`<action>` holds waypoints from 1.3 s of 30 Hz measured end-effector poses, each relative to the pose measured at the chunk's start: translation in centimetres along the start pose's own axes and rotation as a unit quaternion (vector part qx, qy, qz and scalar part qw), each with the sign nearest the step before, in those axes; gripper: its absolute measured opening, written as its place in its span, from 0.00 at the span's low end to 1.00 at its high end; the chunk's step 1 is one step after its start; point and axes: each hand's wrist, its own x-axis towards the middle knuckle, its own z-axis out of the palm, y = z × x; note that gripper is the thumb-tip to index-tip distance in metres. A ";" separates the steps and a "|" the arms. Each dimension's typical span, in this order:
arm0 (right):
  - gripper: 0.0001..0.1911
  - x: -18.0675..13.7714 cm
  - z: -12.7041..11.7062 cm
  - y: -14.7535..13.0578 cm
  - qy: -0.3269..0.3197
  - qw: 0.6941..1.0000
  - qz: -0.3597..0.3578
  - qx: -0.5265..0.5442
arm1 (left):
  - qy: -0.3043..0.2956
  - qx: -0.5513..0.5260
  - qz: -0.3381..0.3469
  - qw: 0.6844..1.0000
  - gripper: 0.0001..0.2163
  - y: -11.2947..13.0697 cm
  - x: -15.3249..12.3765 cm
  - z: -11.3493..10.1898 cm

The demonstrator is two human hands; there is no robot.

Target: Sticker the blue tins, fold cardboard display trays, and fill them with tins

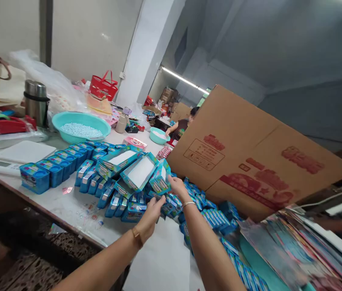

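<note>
Blue boxes (pixel 139 174), three showing white insides, two hands (pixel 178 187), one white scale (pixel 25 152)

Boxes (pixel 141 173) lie on packs (pixel 34 178) on the table (pixel 63 205), a sheet (pixel 161 260) before them and a carton (pixel 252 149) to the right. Left of the packs sits a scale (pixel 24 152), behind it a flask (pixel 36 111), right of which is a basin (pixel 81 117).

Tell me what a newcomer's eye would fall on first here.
Probably the big cardboard box with red print, looming at the right. Next, the open blue cartons at the centre, by the left hand and right hand. Then perhaps the turquoise basin of pale pieces, farther back left.
</note>
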 end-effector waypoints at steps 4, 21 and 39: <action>0.28 -3.8 -2.4 2.8 0.060 0.997 -0.029 0.031 | -0.007 0.049 -0.052 0.997 0.34 -1.3 -2.7 -1.2; 0.32 -20.8 4.2 22.3 0.179 0.956 0.082 -0.216 | 0.011 0.428 0.107 0.897 0.36 -13.0 -7.0 -7.0; 0.36 -23.4 0.8 20.2 0.040 0.799 0.057 0.598 | -0.089 0.034 -0.112 0.989 0.29 -4.8 -5.8 -4.7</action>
